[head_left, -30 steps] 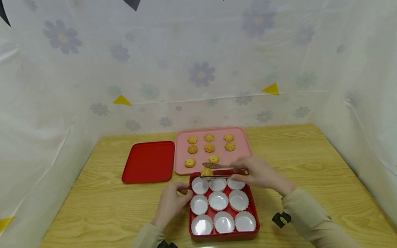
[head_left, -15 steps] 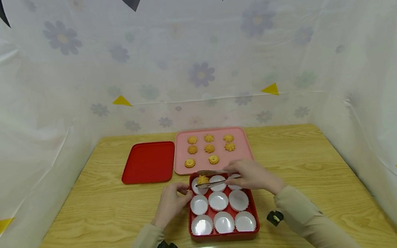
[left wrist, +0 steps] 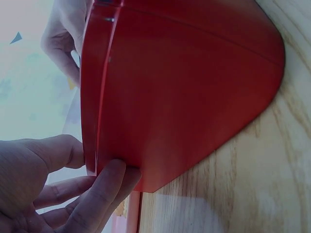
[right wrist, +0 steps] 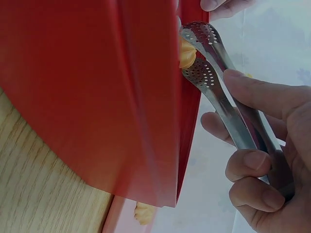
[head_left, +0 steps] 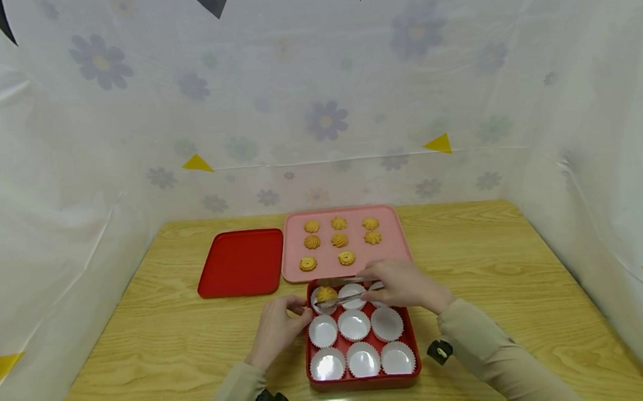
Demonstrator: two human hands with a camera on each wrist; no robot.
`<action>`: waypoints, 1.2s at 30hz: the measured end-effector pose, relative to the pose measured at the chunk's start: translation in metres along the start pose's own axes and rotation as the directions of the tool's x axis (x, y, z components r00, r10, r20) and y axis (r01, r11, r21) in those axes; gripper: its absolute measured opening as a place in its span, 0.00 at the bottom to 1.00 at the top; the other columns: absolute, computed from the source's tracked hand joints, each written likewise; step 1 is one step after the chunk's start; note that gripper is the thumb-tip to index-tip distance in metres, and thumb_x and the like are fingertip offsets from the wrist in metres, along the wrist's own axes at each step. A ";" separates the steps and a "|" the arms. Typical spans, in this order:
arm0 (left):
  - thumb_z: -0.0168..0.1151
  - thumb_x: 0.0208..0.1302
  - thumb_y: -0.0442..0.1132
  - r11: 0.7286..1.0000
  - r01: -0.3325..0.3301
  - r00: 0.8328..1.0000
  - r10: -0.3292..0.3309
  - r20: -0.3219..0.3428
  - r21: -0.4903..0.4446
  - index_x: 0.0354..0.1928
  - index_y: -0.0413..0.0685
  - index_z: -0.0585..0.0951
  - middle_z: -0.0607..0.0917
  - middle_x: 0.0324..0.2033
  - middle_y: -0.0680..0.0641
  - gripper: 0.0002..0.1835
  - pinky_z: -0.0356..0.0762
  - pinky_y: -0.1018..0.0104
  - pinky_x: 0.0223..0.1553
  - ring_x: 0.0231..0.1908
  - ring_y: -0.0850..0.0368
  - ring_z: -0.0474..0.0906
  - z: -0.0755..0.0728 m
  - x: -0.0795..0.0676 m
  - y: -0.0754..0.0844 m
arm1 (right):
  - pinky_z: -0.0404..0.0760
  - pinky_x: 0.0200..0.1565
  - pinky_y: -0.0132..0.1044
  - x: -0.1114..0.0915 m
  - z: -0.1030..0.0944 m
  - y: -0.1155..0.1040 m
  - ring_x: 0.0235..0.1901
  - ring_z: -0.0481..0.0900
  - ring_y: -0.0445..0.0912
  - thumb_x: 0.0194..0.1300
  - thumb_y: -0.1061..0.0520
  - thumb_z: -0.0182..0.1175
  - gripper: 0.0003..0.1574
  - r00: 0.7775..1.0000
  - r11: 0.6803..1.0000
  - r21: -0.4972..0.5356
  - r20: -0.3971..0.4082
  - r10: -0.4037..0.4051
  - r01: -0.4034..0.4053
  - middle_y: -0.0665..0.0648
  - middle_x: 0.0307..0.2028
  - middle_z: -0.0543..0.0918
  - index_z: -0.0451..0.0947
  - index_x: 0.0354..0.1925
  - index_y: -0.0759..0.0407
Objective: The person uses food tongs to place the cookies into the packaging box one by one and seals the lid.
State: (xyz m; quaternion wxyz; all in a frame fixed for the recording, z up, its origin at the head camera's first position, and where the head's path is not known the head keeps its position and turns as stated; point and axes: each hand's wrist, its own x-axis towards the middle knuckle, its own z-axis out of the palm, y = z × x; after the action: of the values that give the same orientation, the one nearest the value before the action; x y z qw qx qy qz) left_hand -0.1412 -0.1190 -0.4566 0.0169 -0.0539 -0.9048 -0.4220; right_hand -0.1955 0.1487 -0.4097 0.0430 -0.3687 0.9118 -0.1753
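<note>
My right hand [head_left: 400, 285] holds metal tongs [right wrist: 228, 104] with perforated tips over the back of a red box [head_left: 364, 383]. Between the tips sits a golden piped cookie [head_left: 326, 294], in the back-left white paper cup [head_left: 318, 306]; whether both tips touch it I cannot tell. Several more white paper cups [head_left: 354, 325] fill the box in rows. At the box's back-left corner my left hand [head_left: 277, 327] pinches the rim, thumb and fingers on either side of the wall [left wrist: 180, 97] in the left wrist view.
Behind the box lies a pink tray [head_left: 390, 263] bearing several golden cookies [head_left: 339, 240]. A flat red lid or tray [head_left: 240, 263] is left of it, on the wooden table [head_left: 474, 264]. White flowered sheets [head_left: 326, 118] surround the table.
My right hand has brought the cookie in the tongs from above the back rim down and left into the back-left cup. The tong arms have spread slightly. My left hand stays put.
</note>
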 end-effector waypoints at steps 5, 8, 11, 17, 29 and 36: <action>0.69 0.56 0.35 1.000 0.003 1.000 -0.003 -0.001 -0.004 0.40 0.41 0.89 0.90 0.29 0.47 0.10 0.74 0.70 0.34 0.36 0.56 0.82 0.000 0.000 0.000 | 0.83 0.49 0.46 0.001 0.001 -0.001 0.47 0.85 0.49 0.64 0.48 0.68 0.23 1.000 0.999 0.020 0.018 0.025 -0.025 0.56 0.48 0.88 0.85 0.53 0.59; 0.69 0.56 0.35 1.000 0.005 1.000 -0.005 -0.002 -0.005 0.40 0.41 0.89 0.90 0.30 0.47 0.10 0.74 0.69 0.34 0.36 0.56 0.83 0.000 0.000 -0.001 | 0.83 0.49 0.45 0.001 0.001 0.000 0.47 0.85 0.49 0.65 0.48 0.67 0.23 1.000 0.998 0.051 0.015 0.025 -0.026 0.56 0.47 0.88 0.84 0.53 0.59; 0.69 0.56 0.34 1.000 0.007 1.000 -0.007 -0.003 -0.007 0.40 0.41 0.89 0.90 0.30 0.47 0.10 0.75 0.69 0.34 0.37 0.56 0.83 0.000 0.000 -0.001 | 0.82 0.45 0.41 -0.002 0.001 0.003 0.43 0.85 0.48 0.65 0.50 0.67 0.22 1.000 0.997 0.074 -0.007 -0.001 0.001 0.56 0.44 0.88 0.84 0.53 0.60; 0.70 0.56 0.35 1.000 0.006 1.000 -0.006 -0.001 -0.008 0.41 0.42 0.89 0.90 0.30 0.47 0.10 0.74 0.69 0.35 0.37 0.56 0.83 0.000 0.000 0.000 | 0.81 0.41 0.37 -0.007 0.001 0.010 0.39 0.84 0.47 0.66 0.51 0.66 0.21 0.999 0.988 0.149 -0.036 -0.026 0.032 0.57 0.42 0.88 0.84 0.53 0.62; 0.70 0.57 0.35 1.000 0.013 1.000 -0.013 0.009 0.000 0.41 0.42 0.88 0.90 0.31 0.47 0.10 0.76 0.67 0.36 0.37 0.56 0.83 0.000 -0.001 0.000 | 0.84 0.51 0.49 -0.018 0.010 0.027 0.49 0.85 0.53 0.69 0.51 0.64 0.24 0.997 0.902 0.432 -0.074 0.019 0.014 0.62 0.49 0.87 0.81 0.57 0.65; 0.69 0.57 0.35 1.000 0.014 1.000 -0.014 0.008 -0.003 0.41 0.41 0.88 0.90 0.31 0.47 0.10 0.75 0.68 0.37 0.37 0.55 0.82 0.000 -0.002 0.001 | 0.80 0.41 0.31 -0.028 0.010 0.033 0.42 0.80 0.40 0.68 0.52 0.65 0.26 0.980 0.873 0.481 -0.121 0.161 -0.084 0.55 0.42 0.87 0.79 0.59 0.64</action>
State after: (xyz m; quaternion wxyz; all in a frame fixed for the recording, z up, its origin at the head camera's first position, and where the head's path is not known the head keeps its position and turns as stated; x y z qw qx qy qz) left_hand -0.1395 -0.1185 -0.4554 0.0102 -0.0491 -0.9046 -0.4232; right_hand -0.1950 0.1866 -0.4319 0.0709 -0.2734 0.8635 -0.4178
